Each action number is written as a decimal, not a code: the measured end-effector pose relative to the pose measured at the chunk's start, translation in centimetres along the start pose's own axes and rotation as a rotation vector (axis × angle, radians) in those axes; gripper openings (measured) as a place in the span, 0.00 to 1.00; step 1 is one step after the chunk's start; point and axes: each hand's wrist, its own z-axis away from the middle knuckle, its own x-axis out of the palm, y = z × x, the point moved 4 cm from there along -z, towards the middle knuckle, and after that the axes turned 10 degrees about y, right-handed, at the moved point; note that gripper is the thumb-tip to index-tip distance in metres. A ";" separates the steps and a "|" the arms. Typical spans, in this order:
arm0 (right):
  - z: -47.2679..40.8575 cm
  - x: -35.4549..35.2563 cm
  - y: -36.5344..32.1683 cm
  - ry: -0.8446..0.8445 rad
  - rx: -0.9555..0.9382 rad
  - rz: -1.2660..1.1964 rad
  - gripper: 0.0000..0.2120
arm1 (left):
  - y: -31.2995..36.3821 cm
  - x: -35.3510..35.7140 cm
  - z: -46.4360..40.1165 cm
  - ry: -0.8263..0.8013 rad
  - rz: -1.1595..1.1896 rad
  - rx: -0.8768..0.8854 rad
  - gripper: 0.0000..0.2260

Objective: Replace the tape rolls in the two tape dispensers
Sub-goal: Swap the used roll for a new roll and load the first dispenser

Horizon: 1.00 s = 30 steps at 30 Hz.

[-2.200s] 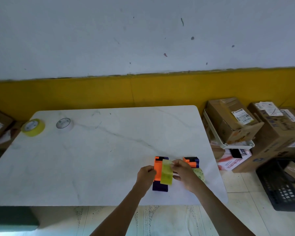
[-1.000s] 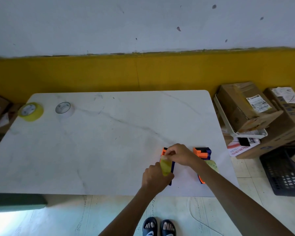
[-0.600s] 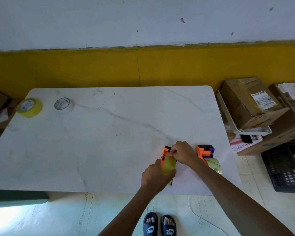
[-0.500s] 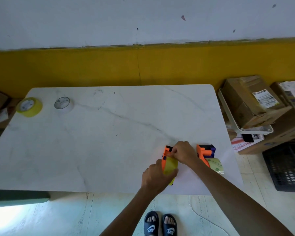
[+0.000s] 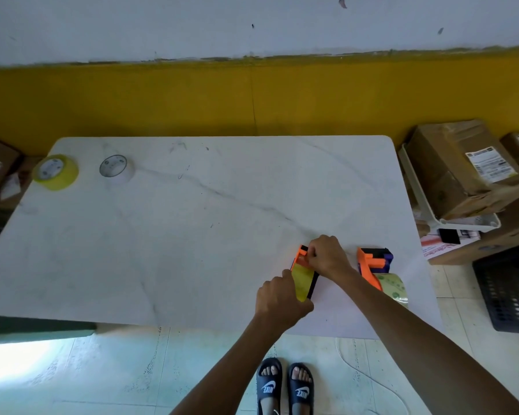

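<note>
With yellow tape (image 5: 302,282) inside, dispenser (image 5: 303,255).

Two seconds ago both hands held the yellow tape strip (image 5: 302,281) from either side of the near dispenser (image 5: 304,271). Since then the left hand (image 5: 280,298) has dropped to the dispenser's near end, and the right hand (image 5: 325,255) has moved to its far orange end, fingers pinched there.

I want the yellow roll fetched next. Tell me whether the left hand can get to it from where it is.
Probably yes, with a long stretch. The left hand grips the dispenser near the front edge; the yellow roll sits at the far left corner, with only bare table between.
</note>
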 end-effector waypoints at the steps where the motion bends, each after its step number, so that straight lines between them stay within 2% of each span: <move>1: -0.1 -0.1 -0.1 0.007 -0.013 -0.001 0.10 | -0.1 0.1 -0.1 -0.004 -0.003 -0.008 0.26; 4: -0.7 0.0 0.2 -0.005 -0.038 -0.020 0.09 | 0.2 0.4 -0.1 0.001 -0.024 -0.003 0.37; 7: -1.5 0.1 1.0 -0.019 -0.012 -0.054 0.07 | 0.0 0.4 -0.1 0.020 -0.057 0.038 0.40; 10: -2.2 0.1 0.9 -0.035 -0.050 -0.056 0.06 | -0.4 -0.2 -0.5 0.048 -0.035 0.020 0.38; 15: -3.4 -0.7 1.6 -0.098 -0.064 -0.037 0.07 | -0.3 0.0 -1.1 0.006 -0.094 0.029 0.31; 20: -4.4 -1.1 2.4 -0.010 -0.079 0.035 0.08 | -0.9 0.3 -0.2 -0.016 -0.093 0.014 0.31; 25: -6.9 -3.1 4.2 0.182 -0.039 0.154 0.10 | -2.1 0.1 0.4 -0.058 -0.117 0.021 0.34; 30: -8.4 -4.6 5.1 0.199 -0.004 0.131 0.08 | -2.0 0.4 1.3 -0.065 -0.023 -0.033 0.23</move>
